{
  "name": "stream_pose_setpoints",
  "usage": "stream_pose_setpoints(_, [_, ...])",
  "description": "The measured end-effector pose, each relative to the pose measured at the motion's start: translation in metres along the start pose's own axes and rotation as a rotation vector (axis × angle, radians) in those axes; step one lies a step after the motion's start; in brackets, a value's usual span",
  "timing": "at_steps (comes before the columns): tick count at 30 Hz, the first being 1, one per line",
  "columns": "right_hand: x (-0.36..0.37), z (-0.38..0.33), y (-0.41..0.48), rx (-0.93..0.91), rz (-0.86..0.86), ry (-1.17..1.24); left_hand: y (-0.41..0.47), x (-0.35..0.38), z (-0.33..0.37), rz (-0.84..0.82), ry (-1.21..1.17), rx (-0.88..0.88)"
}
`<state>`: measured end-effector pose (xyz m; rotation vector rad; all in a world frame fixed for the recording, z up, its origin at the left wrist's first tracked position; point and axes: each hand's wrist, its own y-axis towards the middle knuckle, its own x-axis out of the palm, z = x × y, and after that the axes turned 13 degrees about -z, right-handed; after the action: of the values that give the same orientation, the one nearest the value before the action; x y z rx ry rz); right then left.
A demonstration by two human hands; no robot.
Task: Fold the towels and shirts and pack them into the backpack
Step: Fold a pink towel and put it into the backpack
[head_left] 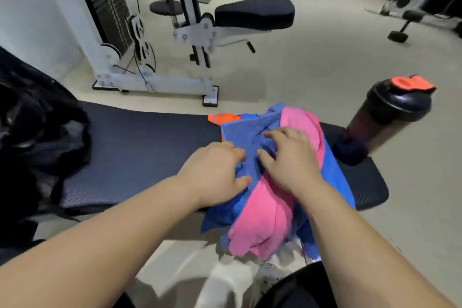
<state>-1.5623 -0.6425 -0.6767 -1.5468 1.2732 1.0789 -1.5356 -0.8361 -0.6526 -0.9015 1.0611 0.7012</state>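
A black padded bench (137,147) with a finely ribbed, faintly shiny cover runs from 9 o'clock to 4 o'clock; the heap of laundry lies on its right end, just right of centre, and droops over the near edge toward 5 o'clock; on top is a blue towel (245,130) of nubby terry, one flat corner squared off at the far side and the rest rumpled; under it lies a smooth pink cloth (262,215), which hangs in soft rounded folds, and a brighter blue shirt (335,177) with an orange patch (222,119) peeping out at the far edge. The left hand (215,172) grips the blue towel, a bunch of it pinched between curled fingers and thumb; the right hand (290,157) rests flat on the same towel just beside it, fingers fairly straight and spread apart; whether its thumb nips a fold I cannot tell. The backpack (37,132), black, slack and crumpled, slumps on the bench's left end at 9 o'clock, well apart from the heap; a dark cylindrical shaker bottle (390,117) with an orange flip cap (410,84) stands upright at 3 o'clock near the heap; a white steel cable machine (150,80) with an oval black seat pad (255,14) stands on the pale floor at 12 o'clock.
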Motion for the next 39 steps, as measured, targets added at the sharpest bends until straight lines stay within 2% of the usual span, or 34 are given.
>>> stream_pose_setpoints(3, [-0.007, 0.024, -0.002, 0.063, -0.056, 0.044, 0.013, 0.012, 0.027, -0.009, -0.048, 0.016])
stream_pose_setpoints(6, [-0.016, 0.037, -0.001, 0.114, -0.038, 0.09, 0.022, 0.022, 0.039, -0.035, -0.081, 0.003])
stream_pose_setpoints(8, [-0.014, 0.044, -0.001, 0.127, -0.114, 0.106, 0.026, 0.031, 0.045, -0.044, -0.127, -0.041])
stream_pose_setpoints(11, [-0.011, 0.051, 0.001, 0.109, -0.207, 0.187, 0.026, 0.041, 0.057, 0.028, -0.164, -0.145])
stream_pose_setpoints(15, [-0.011, 0.054, 0.007, 0.096, -0.189, 0.221, 0.029, 0.045, 0.068, 0.125, -0.213, -0.169])
stream_pose_setpoints(18, [-0.011, 0.052, 0.006, 0.059, -0.198, 0.216, 0.032, 0.045, 0.061, 0.157, -0.389, -0.19])
stream_pose_setpoints(23, [-0.02, 0.046, 0.001, -0.138, -0.273, 0.084, 0.029, 0.046, 0.056, 0.235, -0.451, -0.145])
stream_pose_setpoints(28, [-0.024, 0.043, -0.005, -0.212, -0.336, 0.093, 0.018, 0.037, 0.053, 0.366, -0.537, -0.11])
stream_pose_setpoints(31, [-0.029, 0.041, -0.005, -0.279, -0.251, 0.136, 0.011, 0.027, 0.051, 0.376, -0.656, -0.092])
stream_pose_setpoints(36, [-0.038, 0.029, -0.007, -0.537, 0.141, 0.311, -0.002, 0.005, 0.047, 0.411, -1.043, -0.059])
stream_pose_setpoints(39, [-0.043, 0.01, -0.013, -0.636, 0.324, 0.307, -0.013, -0.012, 0.04, 0.426, -1.074, 0.016])
